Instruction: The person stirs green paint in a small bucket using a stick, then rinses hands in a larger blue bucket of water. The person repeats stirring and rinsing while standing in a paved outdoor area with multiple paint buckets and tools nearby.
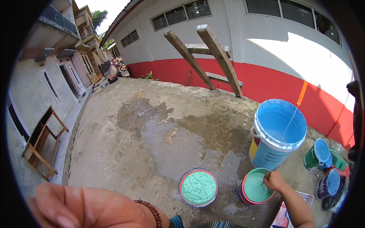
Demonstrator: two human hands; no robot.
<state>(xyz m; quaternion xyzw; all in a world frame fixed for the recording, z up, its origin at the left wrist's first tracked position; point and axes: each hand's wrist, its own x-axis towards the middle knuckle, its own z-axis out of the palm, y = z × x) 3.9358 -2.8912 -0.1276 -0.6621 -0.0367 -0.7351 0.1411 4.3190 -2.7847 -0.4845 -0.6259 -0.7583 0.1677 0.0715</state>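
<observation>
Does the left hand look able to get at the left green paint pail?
Probably yes: the left green paint pail stands open, and nothing visible blocks the left hand, though depth is hard to judge.

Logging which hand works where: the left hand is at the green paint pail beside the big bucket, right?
Not quite: the head view shows the right hand at the green paint pail beside the big bucket; the left hand is apart, at lower left.
</observation>
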